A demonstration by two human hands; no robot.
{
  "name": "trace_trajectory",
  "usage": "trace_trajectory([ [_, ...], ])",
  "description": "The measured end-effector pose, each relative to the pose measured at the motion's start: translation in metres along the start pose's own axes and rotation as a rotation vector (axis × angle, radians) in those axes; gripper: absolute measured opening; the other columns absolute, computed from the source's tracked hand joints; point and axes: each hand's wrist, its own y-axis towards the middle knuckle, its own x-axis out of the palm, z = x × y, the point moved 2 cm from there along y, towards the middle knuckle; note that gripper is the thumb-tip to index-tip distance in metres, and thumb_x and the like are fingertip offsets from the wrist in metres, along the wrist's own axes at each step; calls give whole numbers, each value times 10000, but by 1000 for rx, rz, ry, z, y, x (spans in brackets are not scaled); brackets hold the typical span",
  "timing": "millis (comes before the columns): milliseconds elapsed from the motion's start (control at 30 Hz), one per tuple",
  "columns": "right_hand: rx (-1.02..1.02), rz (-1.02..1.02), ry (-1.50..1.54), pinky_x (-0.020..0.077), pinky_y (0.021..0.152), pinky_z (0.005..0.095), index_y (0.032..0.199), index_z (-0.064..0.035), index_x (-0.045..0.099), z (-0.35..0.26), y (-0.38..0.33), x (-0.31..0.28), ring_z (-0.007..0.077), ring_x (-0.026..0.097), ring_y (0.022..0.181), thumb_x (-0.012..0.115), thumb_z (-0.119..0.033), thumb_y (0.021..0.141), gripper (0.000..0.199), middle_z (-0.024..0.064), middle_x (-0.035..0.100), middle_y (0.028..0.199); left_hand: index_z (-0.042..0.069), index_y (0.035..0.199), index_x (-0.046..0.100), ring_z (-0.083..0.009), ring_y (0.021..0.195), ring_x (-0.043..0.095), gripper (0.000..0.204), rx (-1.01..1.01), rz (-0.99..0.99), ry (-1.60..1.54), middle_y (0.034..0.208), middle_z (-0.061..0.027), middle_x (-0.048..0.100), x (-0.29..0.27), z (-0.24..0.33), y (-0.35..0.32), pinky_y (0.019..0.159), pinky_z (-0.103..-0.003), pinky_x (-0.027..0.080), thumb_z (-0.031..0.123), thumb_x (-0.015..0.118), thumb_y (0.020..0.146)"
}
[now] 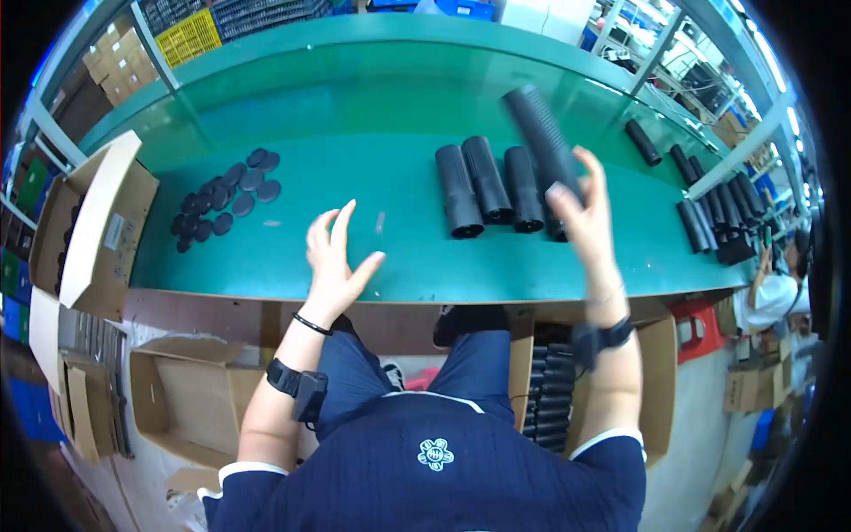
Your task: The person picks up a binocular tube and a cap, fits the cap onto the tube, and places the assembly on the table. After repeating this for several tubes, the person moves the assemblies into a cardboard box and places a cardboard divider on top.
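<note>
My right hand (582, 206) grips a black ribbed tube (537, 129), tilted and raised above the green table (355, 168); motion blurs it a little. Just left of it lie several more black tubes (458, 191) side by side, one partly hidden by my right hand. My left hand (335, 257) hovers over the table's near part with fingers spread and nothing in them. Beyond it to the left, a loose group of black round caps (242, 204) is scattered on the green surface.
An open carton (102, 230) stands at the table's left end. More black tubes (727, 206) are piled at the right end, near another person (773, 297). Below the front edge are an open box (182, 399) at left and a carton of black tubes (551, 381) at right.
</note>
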Motion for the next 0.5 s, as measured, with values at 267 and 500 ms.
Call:
trace_trajectory([
  [267, 190, 101, -500, 527, 692, 280, 1335, -22, 482, 179, 202, -201, 186, 582, 968, 639, -276, 884, 541, 124, 509, 1300, 40, 1204, 549, -365, 1187, 419, 474, 133, 340, 420, 1201, -169, 498, 38, -24, -1, 987, -475, 345, 259, 704, 813],
  [500, 127, 54, -559, 522, 824, 303, 1399, 42, 343, 282, 295, -200, 237, 546, 1110, 732, -284, 845, 751, 180, 436, 1356, 2, 1141, 560, -376, 1111, 439, 432, 45, 267, 451, 1139, -196, 498, 46, -27, -5, 949, -465, 388, 179, 694, 771],
])
